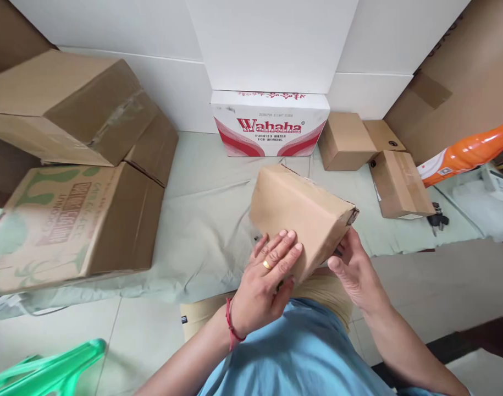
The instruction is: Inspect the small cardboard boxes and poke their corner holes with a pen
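I hold a small brown cardboard box [296,212] in front of my chest, tilted, above a pale green cloth [202,220]. My left hand [267,278], with a gold ring and a red wrist string, lies with its fingers pressed on the box's near top face. My right hand [356,269] grips the box's right end from below, fingers curled round its edge. Both hands are closed on the box.
Large cardboard boxes [70,165] are stacked at the left. A white and red Wahaha water carton [270,124] stands against the white wall. Small brown boxes [375,159] lie at the right, near an orange bottle [469,151]. A green plastic hanger [49,371] is at bottom left.
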Demonstrator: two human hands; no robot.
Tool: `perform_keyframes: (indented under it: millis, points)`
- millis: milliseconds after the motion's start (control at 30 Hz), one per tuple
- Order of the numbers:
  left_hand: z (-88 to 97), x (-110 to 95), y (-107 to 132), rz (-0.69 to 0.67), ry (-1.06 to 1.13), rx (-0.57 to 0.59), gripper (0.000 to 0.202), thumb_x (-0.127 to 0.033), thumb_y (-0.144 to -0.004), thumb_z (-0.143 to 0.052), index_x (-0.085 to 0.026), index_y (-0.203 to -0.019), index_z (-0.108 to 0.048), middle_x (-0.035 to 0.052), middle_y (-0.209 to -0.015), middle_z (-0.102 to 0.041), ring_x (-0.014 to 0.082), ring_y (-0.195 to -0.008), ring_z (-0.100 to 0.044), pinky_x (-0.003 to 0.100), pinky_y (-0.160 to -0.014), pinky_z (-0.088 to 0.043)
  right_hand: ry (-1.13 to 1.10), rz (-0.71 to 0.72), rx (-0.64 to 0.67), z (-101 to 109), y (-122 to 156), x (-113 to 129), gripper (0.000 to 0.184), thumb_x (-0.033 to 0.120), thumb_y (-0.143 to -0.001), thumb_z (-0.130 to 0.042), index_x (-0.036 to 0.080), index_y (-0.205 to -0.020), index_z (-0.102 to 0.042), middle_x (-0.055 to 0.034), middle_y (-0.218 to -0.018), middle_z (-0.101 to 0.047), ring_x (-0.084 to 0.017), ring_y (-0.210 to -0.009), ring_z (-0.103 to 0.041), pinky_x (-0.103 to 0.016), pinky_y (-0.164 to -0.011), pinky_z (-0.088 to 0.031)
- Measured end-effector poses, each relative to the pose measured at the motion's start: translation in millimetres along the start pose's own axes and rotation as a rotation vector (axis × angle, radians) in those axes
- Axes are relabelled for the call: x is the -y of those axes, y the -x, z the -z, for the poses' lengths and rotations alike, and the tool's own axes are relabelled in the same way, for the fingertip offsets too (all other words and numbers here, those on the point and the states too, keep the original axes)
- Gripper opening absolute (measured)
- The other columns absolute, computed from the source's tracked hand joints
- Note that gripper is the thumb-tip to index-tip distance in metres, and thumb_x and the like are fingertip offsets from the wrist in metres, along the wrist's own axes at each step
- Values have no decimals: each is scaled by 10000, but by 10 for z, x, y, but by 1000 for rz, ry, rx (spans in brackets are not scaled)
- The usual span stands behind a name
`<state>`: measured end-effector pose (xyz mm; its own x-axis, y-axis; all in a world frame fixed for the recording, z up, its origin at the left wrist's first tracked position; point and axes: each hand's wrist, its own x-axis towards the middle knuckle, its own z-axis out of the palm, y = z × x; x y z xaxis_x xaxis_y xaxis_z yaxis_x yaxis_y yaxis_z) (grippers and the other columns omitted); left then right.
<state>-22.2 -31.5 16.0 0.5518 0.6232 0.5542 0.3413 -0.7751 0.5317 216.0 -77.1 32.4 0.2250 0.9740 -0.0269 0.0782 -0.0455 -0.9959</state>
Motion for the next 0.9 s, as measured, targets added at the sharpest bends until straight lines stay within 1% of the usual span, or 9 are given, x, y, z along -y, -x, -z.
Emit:
perform_keyframes:
  millis: [100,200,367,467,533,633,733,833,900]
  points:
    - [-142,-47,-16,-58,-69,115,708,-104,-1036,-597,-220,-1719,-448,137,-1731,-549,245,-1699,-408,516,-1435,-262,-73,-116,-47,139,45,-102,1126,752,-667,-995,320,-1571,-481,-172,-1601,-644,-360,-1472,-662,-504,-1086,-674]
    - [-248,-84,-6,-85,-93,214,664,-95,-1030,-583,-228,-1677,-508,103,-1756,-521,259,-1690,-425,544,-1443,-221,-86,-172,-82,194,69,-204,1193,647,-675,-1034,337,-1639,-402,-173,-1620,-632,-352,-1457,-679,-533,-1094,-671]
    - [-338,-103,11,-107,-73,286,686,-124,-1015,-600,-224,-1686,-491,110,-1774,-497,283,-1707,-392,597,-1439,-220,-31,-170,-195,23,64,-338,872,557,-744,-1009,272,-1446,-578,-163,-1456,-756,-341,-1338,-756,-567,-1144,-634]
    - [-272,-87,14,-111,-44,208,615,-112,-1013,-611,-217,-1617,-552,148,-1754,-521,298,-1709,-388,596,-1408,-317,-48,-128,-281,-41,66,-356,747,595,-795,-943,257,-1394,-653,-148,-1389,-790,-348,-1323,-756,-593,-1191,-590]
    - [-169,-24,52,-59,-28,95,533,-112,-1028,-633,-211,-1550,-594,180,-1717,-554,307,-1703,-398,564,-1359,-421,-73,-84,-303,60,54,-288,732,612,-839,-880,268,-1446,-660,-134,-1341,-807,-349,-1289,-764,-603,-1166,-604]
    - [27,209,230,137,-95,-80,443,-124,-1042,-665,-212,-1474,-623,204,-1654,-589,323,-1635,-498,535,-1283,-523,-58,29,-376,485,-83,-43,699,638,-946,-724,340,-1565,-592,-109,-1329,-793,-365,-1273,-755,-626,-999,-678]
    - [197,584,551,319,-261,-191,340,-171,-1042,-691,-226,-1377,-667,191,-1556,-638,371,-1557,-575,585,-1235,-553,-15,58,-399,1110,-479,269,634,620,-1070,-478,396,-1663,-461,-143,-1506,-679,-412,-1368,-698,-640,-832,-703]
    - [259,950,903,402,-386,-211,260,-243,-1044,-690,-202,-1300,-701,204,-1471,-673,406,-1493,-620,604,-1180,-585,17,-17,-535,1680,-1121,473,629,494,-1138,-277,207,-1684,-403,-280,-1501,-616,-364,-1235,-759,-547,-805,-698]
    - [229,1105,1076,409,-468,-191,238,-267,-1050,-670,-182,-1268,-717,209,-1394,-718,402,-1401,-680,596,-1139,-604,243,-50,-485,1933,-1593,523,657,463,-1182,-142,76,-1597,-473,-275,-1230,-697,-284,-1067,-786,-453,-793,-673]
